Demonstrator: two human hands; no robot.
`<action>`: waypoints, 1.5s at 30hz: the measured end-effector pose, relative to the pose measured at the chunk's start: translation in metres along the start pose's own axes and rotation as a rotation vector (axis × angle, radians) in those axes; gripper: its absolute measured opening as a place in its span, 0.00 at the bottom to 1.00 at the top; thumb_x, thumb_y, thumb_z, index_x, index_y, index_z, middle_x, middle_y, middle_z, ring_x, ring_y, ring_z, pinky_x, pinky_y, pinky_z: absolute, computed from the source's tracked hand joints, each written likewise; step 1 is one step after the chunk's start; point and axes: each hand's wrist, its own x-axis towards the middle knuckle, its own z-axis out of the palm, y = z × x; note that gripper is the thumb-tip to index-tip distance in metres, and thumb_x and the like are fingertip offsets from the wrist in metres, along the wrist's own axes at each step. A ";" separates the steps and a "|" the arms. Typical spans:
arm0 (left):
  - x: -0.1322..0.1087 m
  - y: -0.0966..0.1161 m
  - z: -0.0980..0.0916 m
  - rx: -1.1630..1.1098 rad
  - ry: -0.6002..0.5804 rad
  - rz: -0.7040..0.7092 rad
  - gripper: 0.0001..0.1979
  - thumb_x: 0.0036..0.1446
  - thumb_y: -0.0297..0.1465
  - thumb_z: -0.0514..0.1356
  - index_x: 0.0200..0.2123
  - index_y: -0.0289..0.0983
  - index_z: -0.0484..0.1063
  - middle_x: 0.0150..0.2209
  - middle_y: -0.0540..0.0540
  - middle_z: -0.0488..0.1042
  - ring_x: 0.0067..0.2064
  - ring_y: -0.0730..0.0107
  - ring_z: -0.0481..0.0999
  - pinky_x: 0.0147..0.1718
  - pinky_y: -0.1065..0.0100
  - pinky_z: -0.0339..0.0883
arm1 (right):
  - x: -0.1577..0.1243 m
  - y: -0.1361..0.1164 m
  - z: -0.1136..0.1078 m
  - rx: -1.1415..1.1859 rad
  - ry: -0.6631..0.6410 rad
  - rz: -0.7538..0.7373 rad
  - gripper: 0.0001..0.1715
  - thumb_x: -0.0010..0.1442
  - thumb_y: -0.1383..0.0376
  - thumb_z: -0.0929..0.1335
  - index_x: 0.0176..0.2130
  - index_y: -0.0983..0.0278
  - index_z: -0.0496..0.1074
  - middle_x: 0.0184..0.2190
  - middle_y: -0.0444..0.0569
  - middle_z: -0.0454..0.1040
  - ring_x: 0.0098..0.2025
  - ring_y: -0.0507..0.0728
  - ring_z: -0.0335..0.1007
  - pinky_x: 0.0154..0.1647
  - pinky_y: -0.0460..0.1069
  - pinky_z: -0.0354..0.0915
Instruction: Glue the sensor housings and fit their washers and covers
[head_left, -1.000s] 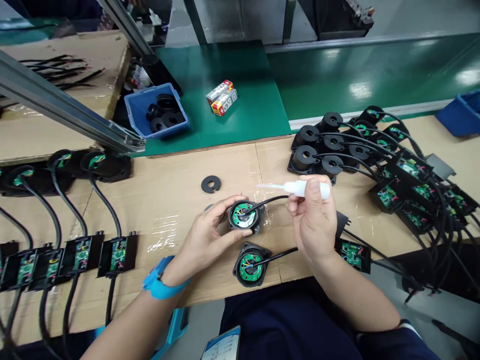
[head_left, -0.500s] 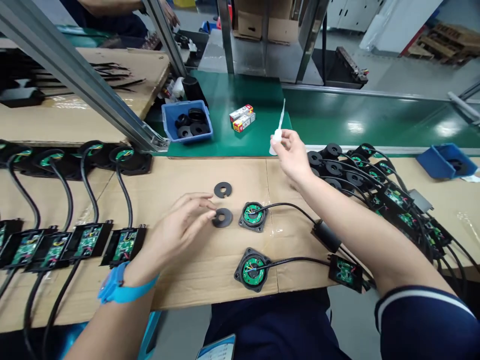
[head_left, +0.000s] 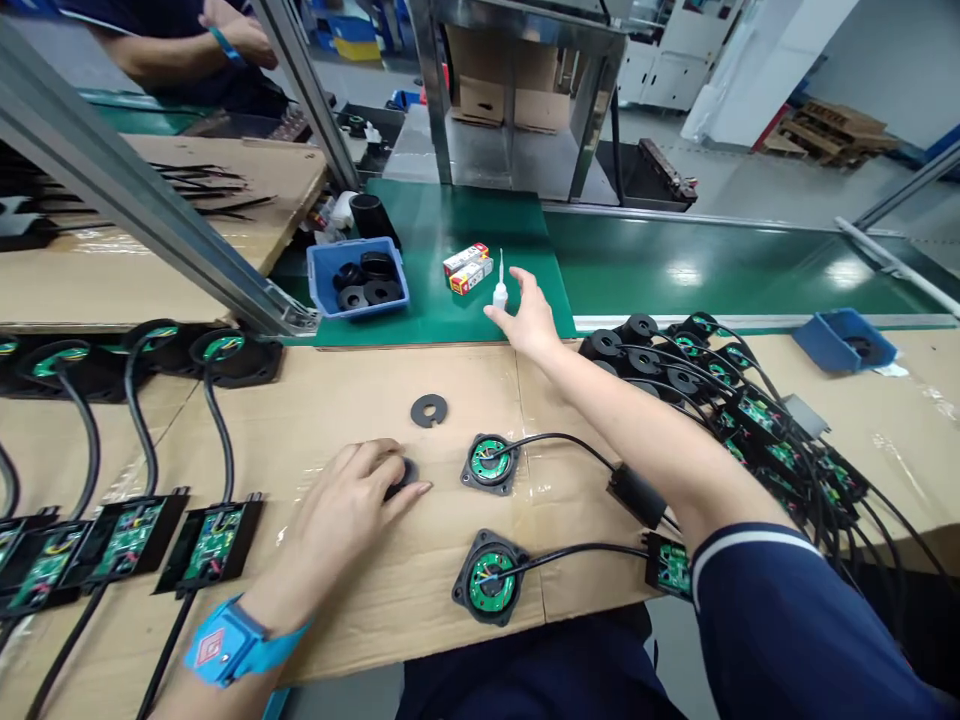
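My left hand (head_left: pixel 349 505), with a blue wrist strap (head_left: pixel 232 640), has its fingers closed over a black slotted ring (head_left: pixel 407 478) on the cardboard, partly hidden by them. Another slotted ring (head_left: pixel 420 411) lies flat just beyond. My right hand (head_left: pixel 531 318) is open, thumb and fingers apart, beside a small white dropper bottle (head_left: pixel 500 297) upright on the green mat (head_left: pixel 442 325). The thumb is close to the bottle's base; whether it touches I cannot tell. To the right of my left hand lie two square black housings (head_left: pixel 490 463), (head_left: pixel 491 578) with round green boards and black cables.
A blue bin (head_left: pixel 358 280) of black rings and two small boxes (head_left: pixel 469 268) stand on the mat. Cabled assemblies (head_left: pixel 210 540) line the left; a pile of black parts (head_left: pixel 660 350) lies right. A metal post (head_left: pixel 172 180) slants at left. Another person's arms (head_left: pixel 187 55) show behind.
My right hand has lowered the dropper bottle to the mat and its fingers have parted. My left hand has closed on the nearer ring and drawn it left and nearer.
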 end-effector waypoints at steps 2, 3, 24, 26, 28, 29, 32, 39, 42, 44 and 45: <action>-0.009 -0.001 0.001 -0.004 0.041 0.008 0.23 0.71 0.49 0.51 0.34 0.38 0.72 0.43 0.35 0.76 0.44 0.50 0.77 0.45 0.51 0.74 | -0.034 -0.012 -0.028 0.028 -0.008 -0.103 0.32 0.59 0.65 0.74 0.59 0.58 0.62 0.65 0.52 0.68 0.68 0.62 0.63 0.71 0.58 0.60; -0.015 -0.002 0.000 -0.026 0.047 0.018 0.23 0.71 0.49 0.51 0.36 0.37 0.72 0.44 0.35 0.76 0.45 0.49 0.77 0.45 0.51 0.73 | -0.057 -0.018 -0.046 0.082 -0.018 -0.226 0.29 0.62 0.63 0.73 0.58 0.59 0.63 0.62 0.52 0.70 0.66 0.61 0.65 0.70 0.57 0.61; -0.050 0.137 0.014 -0.831 0.127 -0.171 0.23 0.60 0.28 0.69 0.41 0.43 0.53 0.53 0.36 0.74 0.55 0.60 0.79 0.48 0.64 0.74 | -0.279 -0.003 -0.097 -0.160 -0.259 -0.447 0.04 0.70 0.68 0.69 0.45 0.63 0.75 0.35 0.47 0.80 0.36 0.53 0.77 0.39 0.48 0.74; -0.050 0.145 0.016 -0.797 0.157 -0.196 0.23 0.60 0.28 0.69 0.41 0.42 0.53 0.53 0.36 0.74 0.55 0.60 0.79 0.47 0.64 0.74 | -0.279 -0.003 -0.098 -0.165 -0.242 -0.476 0.04 0.69 0.69 0.71 0.45 0.64 0.76 0.35 0.48 0.81 0.35 0.53 0.76 0.39 0.49 0.73; -0.049 0.148 0.016 -0.774 0.155 -0.209 0.23 0.60 0.29 0.69 0.42 0.42 0.53 0.53 0.36 0.73 0.54 0.61 0.79 0.47 0.65 0.74 | -0.279 -0.002 -0.099 -0.178 -0.234 -0.494 0.04 0.67 0.69 0.72 0.44 0.63 0.76 0.34 0.48 0.81 0.34 0.53 0.76 0.37 0.49 0.73; -0.049 0.148 0.015 -0.769 0.153 -0.209 0.23 0.61 0.30 0.69 0.42 0.42 0.53 0.53 0.36 0.73 0.54 0.61 0.78 0.48 0.64 0.74 | -0.279 -0.001 -0.100 -0.184 -0.232 -0.501 0.05 0.67 0.69 0.72 0.44 0.63 0.76 0.34 0.48 0.81 0.34 0.53 0.76 0.37 0.49 0.73; -0.049 0.139 0.006 -0.715 0.162 -0.182 0.21 0.64 0.40 0.66 0.44 0.41 0.55 0.52 0.35 0.69 0.56 0.56 0.74 0.48 0.61 0.74 | -0.279 0.001 -0.101 -0.210 -0.227 -0.539 0.06 0.67 0.69 0.72 0.45 0.63 0.77 0.34 0.48 0.81 0.33 0.53 0.76 0.35 0.49 0.73; -0.050 0.111 -0.048 -0.521 -0.001 -0.059 0.04 0.70 0.31 0.54 0.46 0.38 0.65 0.54 0.39 0.71 0.56 0.59 0.74 0.51 0.61 0.74 | -0.278 0.005 -0.102 -0.236 -0.237 -0.571 0.05 0.66 0.69 0.73 0.44 0.65 0.77 0.32 0.48 0.81 0.32 0.53 0.76 0.34 0.50 0.70; -0.042 0.110 -0.057 -0.505 -0.090 0.007 0.12 0.68 0.34 0.61 0.53 0.40 0.68 0.58 0.43 0.75 0.56 0.60 0.78 0.54 0.62 0.75 | -0.277 0.006 -0.102 -0.228 -0.244 -0.561 0.06 0.66 0.69 0.73 0.45 0.65 0.77 0.32 0.48 0.81 0.33 0.53 0.75 0.35 0.50 0.70; -0.035 0.112 -0.057 -0.485 -0.111 0.062 0.21 0.68 0.37 0.63 0.61 0.40 0.67 0.57 0.45 0.77 0.54 0.62 0.80 0.55 0.62 0.75 | -0.276 0.007 -0.102 -0.223 -0.245 -0.558 0.06 0.66 0.68 0.73 0.45 0.65 0.77 0.33 0.48 0.80 0.33 0.53 0.75 0.35 0.50 0.70; -0.031 0.113 -0.056 -0.474 -0.117 0.090 0.25 0.68 0.38 0.63 0.64 0.40 0.65 0.56 0.45 0.78 0.53 0.63 0.80 0.56 0.63 0.75 | -0.276 0.006 -0.102 -0.218 -0.245 -0.559 0.06 0.66 0.68 0.73 0.45 0.65 0.77 0.33 0.48 0.80 0.33 0.53 0.75 0.35 0.50 0.70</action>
